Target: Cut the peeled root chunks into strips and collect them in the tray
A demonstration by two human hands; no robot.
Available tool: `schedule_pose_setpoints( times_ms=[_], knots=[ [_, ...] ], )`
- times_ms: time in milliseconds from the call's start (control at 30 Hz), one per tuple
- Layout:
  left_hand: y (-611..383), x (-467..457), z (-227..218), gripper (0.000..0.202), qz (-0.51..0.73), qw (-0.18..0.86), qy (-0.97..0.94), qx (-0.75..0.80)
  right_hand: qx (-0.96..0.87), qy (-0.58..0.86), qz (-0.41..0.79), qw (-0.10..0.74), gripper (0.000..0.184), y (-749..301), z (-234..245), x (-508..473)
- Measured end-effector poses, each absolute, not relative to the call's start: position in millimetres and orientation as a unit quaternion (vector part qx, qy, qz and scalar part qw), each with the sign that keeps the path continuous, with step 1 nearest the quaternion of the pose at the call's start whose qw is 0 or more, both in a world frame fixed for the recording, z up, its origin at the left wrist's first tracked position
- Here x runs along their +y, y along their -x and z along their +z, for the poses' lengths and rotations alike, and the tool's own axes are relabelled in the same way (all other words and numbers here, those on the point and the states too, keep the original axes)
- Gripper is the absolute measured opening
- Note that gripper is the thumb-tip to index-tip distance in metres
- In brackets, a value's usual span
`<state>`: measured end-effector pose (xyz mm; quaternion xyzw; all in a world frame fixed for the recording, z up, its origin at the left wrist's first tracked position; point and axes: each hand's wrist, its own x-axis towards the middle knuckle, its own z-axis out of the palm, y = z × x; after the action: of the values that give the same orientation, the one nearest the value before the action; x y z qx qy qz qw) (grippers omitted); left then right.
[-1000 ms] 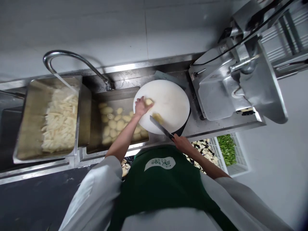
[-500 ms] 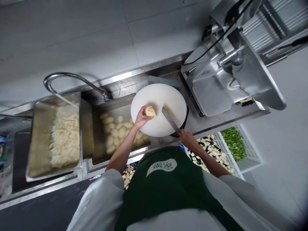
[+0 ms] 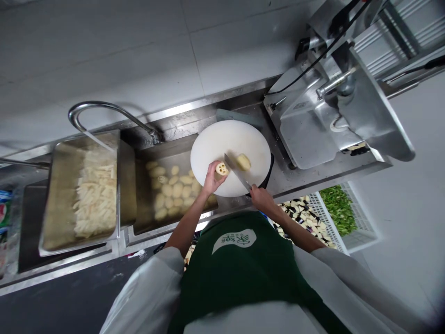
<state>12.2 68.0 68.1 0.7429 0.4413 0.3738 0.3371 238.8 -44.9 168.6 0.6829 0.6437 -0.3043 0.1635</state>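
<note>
My left hand (image 3: 211, 180) grips a pale lotus root piece (image 3: 221, 168) with its holed cut face showing, held over the near edge of the round white cutting board (image 3: 222, 139). My right hand (image 3: 261, 199) is closed round the handle of a cleaver (image 3: 237, 172), whose blade lies across the board right beside the held piece. Another lotus root chunk (image 3: 244, 162) rests on the board just right of the blade.
A sink basin (image 3: 174, 188) with several peeled lotus root pieces in water lies left of the board, under a curved tap (image 3: 104, 111). Farther left stands a steel tray of cut strips (image 3: 93, 195). A slicing machine (image 3: 323, 120) stands right; crates of chopped vegetables (image 3: 313, 218) sit below.
My left hand has brought the lotus root piece nearer the board's front edge and turned its cut face up. The cleaver has swung in beside it, leaving one chunk on the board.
</note>
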Motion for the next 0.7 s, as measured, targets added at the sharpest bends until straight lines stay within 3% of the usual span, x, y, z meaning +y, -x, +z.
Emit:
schedule_pose_setpoints(
  times_ms=[367,700],
  knots=[
    [13,76,64,0.052,0.354,0.223,-0.779,0.467,0.645,-0.684,-0.303,0.156,0.036,-233,158,-36],
    [30,90,88,0.042,0.305,0.279,-0.784,0.464,0.641,-0.686,-0.315,0.14,0.036,-234,155,-37]
  ],
)
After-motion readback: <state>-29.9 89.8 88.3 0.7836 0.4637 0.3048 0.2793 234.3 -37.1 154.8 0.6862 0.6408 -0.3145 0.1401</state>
